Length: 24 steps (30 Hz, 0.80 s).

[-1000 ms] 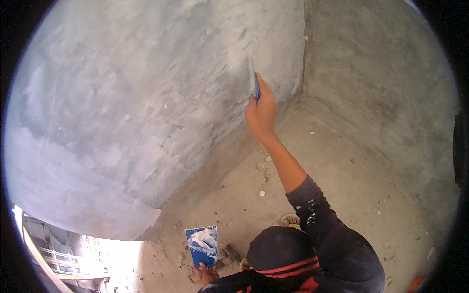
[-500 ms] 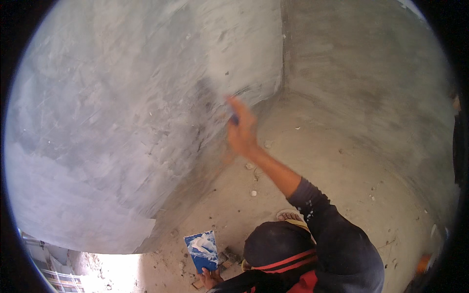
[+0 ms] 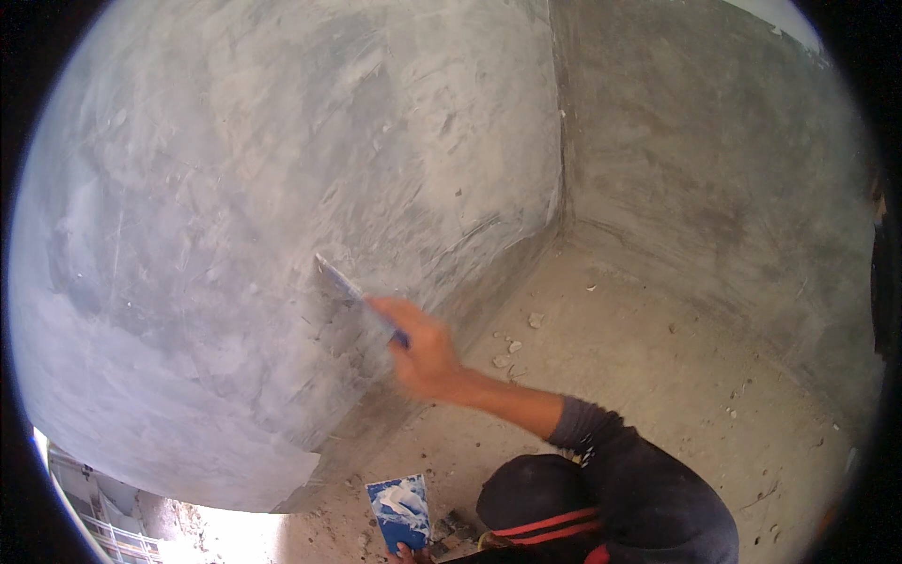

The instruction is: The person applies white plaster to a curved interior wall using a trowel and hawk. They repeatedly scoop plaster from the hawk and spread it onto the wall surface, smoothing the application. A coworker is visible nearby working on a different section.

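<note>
My right hand (image 3: 428,355) is closed round the blue handle of a putty knife (image 3: 341,279). The knife's blade points up and left, its tip at the grey plastered wall (image 3: 225,197); whether the whole edge touches cannot be told. Low in the picture, the fingers of my left hand (image 3: 406,555) grip the lower edge of a blue rectangular plate (image 3: 396,538). A smear of white putty (image 3: 402,500) lies across that plate. Most of the left hand is cut off by the picture's lower edge.
A second, browner wall (image 3: 714,179) meets the first in a corner at the upper right. Crumbs and small lumps lie on the dusty floor (image 3: 601,348). Dark chunks (image 3: 454,533) sit beside the plate, and my bent knee (image 3: 531,493) is close by.
My right hand has moved down and left with the putty knife, whose blade now shows against the wall. The view has shifted slightly; the left hand still holds the plate.
</note>
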Tool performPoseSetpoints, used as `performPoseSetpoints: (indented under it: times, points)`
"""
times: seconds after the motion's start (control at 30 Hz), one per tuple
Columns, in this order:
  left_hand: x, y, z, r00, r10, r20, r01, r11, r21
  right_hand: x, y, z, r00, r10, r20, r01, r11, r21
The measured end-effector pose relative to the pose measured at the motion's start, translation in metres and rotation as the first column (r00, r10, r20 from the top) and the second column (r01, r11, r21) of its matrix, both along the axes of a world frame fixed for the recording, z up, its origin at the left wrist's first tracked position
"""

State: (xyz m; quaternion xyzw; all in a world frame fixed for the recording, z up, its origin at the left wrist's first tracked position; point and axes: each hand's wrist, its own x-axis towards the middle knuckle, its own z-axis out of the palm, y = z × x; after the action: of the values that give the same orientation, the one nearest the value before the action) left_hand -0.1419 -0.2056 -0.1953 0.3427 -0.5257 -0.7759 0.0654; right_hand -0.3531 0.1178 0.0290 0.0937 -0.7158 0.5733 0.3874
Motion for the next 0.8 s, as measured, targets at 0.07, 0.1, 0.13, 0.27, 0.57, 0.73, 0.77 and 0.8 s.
performPoseSetpoints:
  times: [0.07, 0.1, 0.13, 0.27, 0.57, 0.73, 0.77, 0.8]
  points:
    - [0.004, 0.003, -0.001, 1.0, 0.003, -0.03, -0.003, 1.0, -0.007, 0.009, 0.038, 0.013, 0.998, -0.052, 0.027, 0.054, 0.997, -0.064]
    - [0.006, 0.004, 0.0, 0.999, 0.012, -0.045, -0.013, 1.0, -0.019, 0.01, 0.066, 0.032, 0.985, -0.139, 0.106, 0.155, 0.975, -0.159]
    - [0.006, 0.009, -0.001, 0.999, 0.004, -0.049, -0.005, 1.0, -0.016, -0.002, 0.098, 0.034, 0.898, -0.433, 0.077, 0.44, 0.875, -0.201]
    - [0.012, 0.016, -0.001, 0.997, 0.007, -0.077, -0.01, 0.999, -0.03, -0.035, 0.229, 0.079, 0.721, -0.667, -0.186, 0.64, 0.745, -0.19]
    - [0.004, 0.033, 0.014, 0.99, 0.021, -0.143, -0.041, 0.99, -0.139, -0.029, 0.133, 0.114, 0.816, -0.56, -0.141, 0.577, 0.803, 0.148]
    - [-0.003, 0.032, 0.039, 0.992, -0.064, -0.107, 0.039, 0.976, -0.214, 0.033, 0.083, 0.081, 0.966, -0.026, -0.257, 0.082, 0.974, 0.21]
    - [-0.006, 0.032, 0.047, 0.992, -0.116, -0.057, 0.103, 0.974, -0.2, 0.037, 0.085, 0.074, 0.961, 0.078, -0.266, -0.022, 0.978, 0.207]
    - [-0.01, 0.032, 0.056, 0.986, -0.164, -0.005, 0.161, 0.971, -0.179, 0.042, 0.092, 0.063, 0.964, 0.086, -0.25, -0.042, 0.983, 0.179]
